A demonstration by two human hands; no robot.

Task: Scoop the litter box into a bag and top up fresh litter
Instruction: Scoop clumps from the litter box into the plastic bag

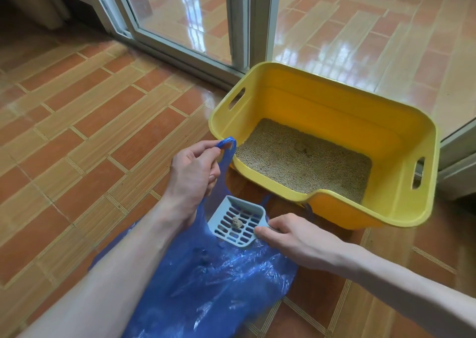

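**Holding a scoop over a blue bag beside the litter box**

Gripping the handle of a pale blue slotted scoop [235, 224], my right hand [291, 239] has its thumb and fingers curled round it. One small clump [236, 223] of soiled litter sits on the grid of the scoop. My left hand [192, 172] pinches a handle loop of a blue plastic bag [206, 283] and lifts it, so the bag's mouth is raised while the rest lies crumpled on the floor [85, 121] under my forearms. The scoop hovers just over the bag, close to its opening.

Just beyond the bag, to the right, a yellow litter box [401, 157] sits on the tiled floor, with cut-out handles in its two end walls and a lowered lip on the near side. Pale, grainy litter [304, 162] covers its bottom in a thin layer. Behind it stands a glass sliding door [195, 15] with a pale frame
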